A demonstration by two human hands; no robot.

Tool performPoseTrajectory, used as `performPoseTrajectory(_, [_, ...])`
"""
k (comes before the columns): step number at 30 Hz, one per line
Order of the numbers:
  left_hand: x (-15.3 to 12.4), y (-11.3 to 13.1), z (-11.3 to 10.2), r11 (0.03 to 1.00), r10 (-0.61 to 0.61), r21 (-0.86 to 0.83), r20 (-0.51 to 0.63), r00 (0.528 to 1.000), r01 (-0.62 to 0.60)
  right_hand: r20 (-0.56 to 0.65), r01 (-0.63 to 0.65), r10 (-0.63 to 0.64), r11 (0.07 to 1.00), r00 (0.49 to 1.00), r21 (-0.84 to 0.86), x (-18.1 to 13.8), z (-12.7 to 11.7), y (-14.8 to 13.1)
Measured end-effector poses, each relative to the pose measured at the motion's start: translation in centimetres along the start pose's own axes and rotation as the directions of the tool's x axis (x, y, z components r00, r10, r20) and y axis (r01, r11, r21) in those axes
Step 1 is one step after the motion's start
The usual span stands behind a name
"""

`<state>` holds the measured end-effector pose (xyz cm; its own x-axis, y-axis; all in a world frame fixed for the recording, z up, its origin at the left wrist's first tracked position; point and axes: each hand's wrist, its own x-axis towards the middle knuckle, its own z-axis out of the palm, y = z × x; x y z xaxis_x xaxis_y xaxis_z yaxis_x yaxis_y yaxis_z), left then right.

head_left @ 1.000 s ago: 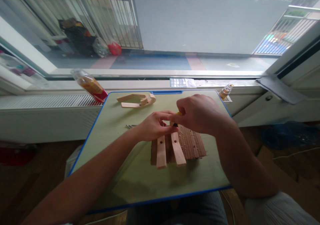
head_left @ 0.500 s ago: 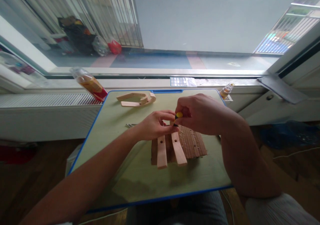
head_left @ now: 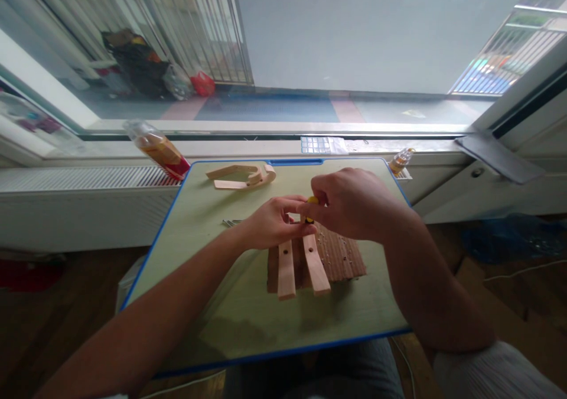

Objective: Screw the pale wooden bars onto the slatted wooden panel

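Note:
A brown wooden board with rows of small holes lies on the green blue-edged table. Two pale wooden slats lie across it. My right hand is closed round a small tool with a yellow handle, held upright over the far end of the right slat. My left hand pinches at the tool's tip, fingers pressed together on something too small to make out.
A curved pale wooden piece lies at the table's far side. Small metal pins lie left of my left hand. A tilted bottle and a small bottle stand on the windowsill beyond.
My right hand has turned slightly on the yellow-handled tool, so less of the handle shows. My left hand and the slats stay in place.

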<state>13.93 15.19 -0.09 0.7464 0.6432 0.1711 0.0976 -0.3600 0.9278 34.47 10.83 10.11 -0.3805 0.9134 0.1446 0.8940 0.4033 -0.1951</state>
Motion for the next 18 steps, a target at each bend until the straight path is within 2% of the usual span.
performPoseTrajectory(6, [0.0,0.2,0.0,1.0,0.006,-0.002,-0.005,1.0,-0.006,0.007,-0.001,0.002,0.998,1.0,-0.07,-0.1,-0.1,-0.7])
performPoseTrajectory(12, [-0.2,0.3,0.2,1.0,0.01,0.024,-0.003,1.0,-0.01,-0.005,-0.063,0.063,0.99,0.998,-0.128,-0.8,0.3,-1.6])
performPoseTrajectory(18, [-0.4,0.3,0.5,0.997,0.011,0.073,-0.006,1.0,-0.011,-0.062,-0.146,0.141,0.985,0.988,-0.089,-1.8,1.4,-1.8])
